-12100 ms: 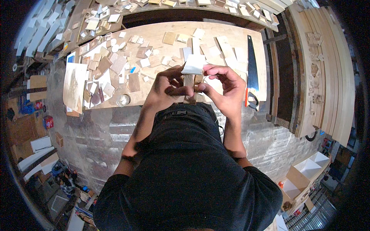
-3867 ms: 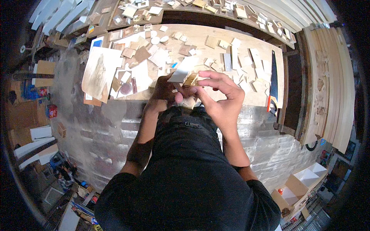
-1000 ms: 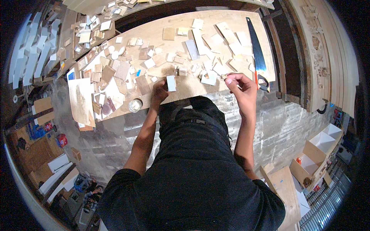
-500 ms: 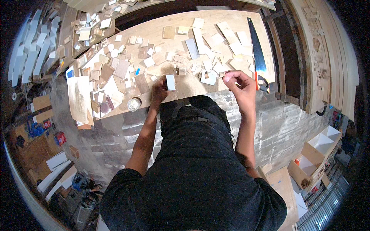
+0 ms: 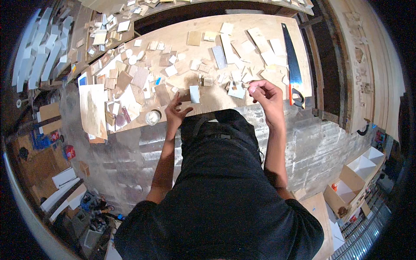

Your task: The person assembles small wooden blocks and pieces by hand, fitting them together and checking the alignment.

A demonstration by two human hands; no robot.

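Observation:
Over the front edge of the wooden worktable [image 5: 216,99], my left hand [image 5: 175,113] has its thumb and fingers apart, with nothing between them. Just right of its fingertips, a small pale grey-white block [image 5: 194,94] rests on the table. My right hand [image 5: 269,99] is raised above the front edge, thumb and fingertips pinched together. Whatever sits in that pinch is too small to make out. Close to its fingertips lies a pale square piece [image 5: 236,90]. A small wooden block [image 5: 208,81] stands between the two hands, farther back.
Wood offcuts cover much of the table. A handsaw [image 5: 293,65] with an orange and black handle lies along the right side. At the front left stands a round container [image 5: 153,117] of whitish stuff, near a wide board [image 5: 92,108]. An open wooden box [image 5: 346,186] is behind me, right.
My left hand has let go of the grey-white block and drawn back slightly toward me, fingers spreading. The right hand keeps its pinch in nearly the same place. The whole view has shifted a little.

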